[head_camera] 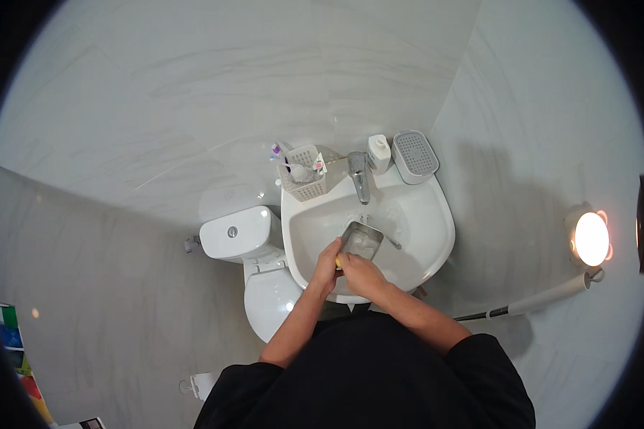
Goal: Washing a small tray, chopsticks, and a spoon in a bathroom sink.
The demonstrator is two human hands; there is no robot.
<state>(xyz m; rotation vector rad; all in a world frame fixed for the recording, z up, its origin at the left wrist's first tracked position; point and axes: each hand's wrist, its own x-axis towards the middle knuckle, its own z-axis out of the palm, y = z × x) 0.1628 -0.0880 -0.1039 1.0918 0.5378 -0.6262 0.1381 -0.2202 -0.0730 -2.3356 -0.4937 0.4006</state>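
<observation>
A rectangular metal container is tilted over the basin of the white washbasin, below the chrome faucet. Water appears to run from the spout toward its far end, and whitish water or foam shows inside. My left hand grips the container's near left side. My right hand is closed at the near end, around a small yellow piece, possibly a sponge, mostly hidden by the fingers. Just right of the container, a metal utensil, perhaps a spoon, lies in the basin.
On the basin's back ledge stand a white perforated basket with toothbrushes, a white pump bottle and a grey-lidded box. A toilet adjoins on the left. At right are a lit lamp and a pole with a white sleeve.
</observation>
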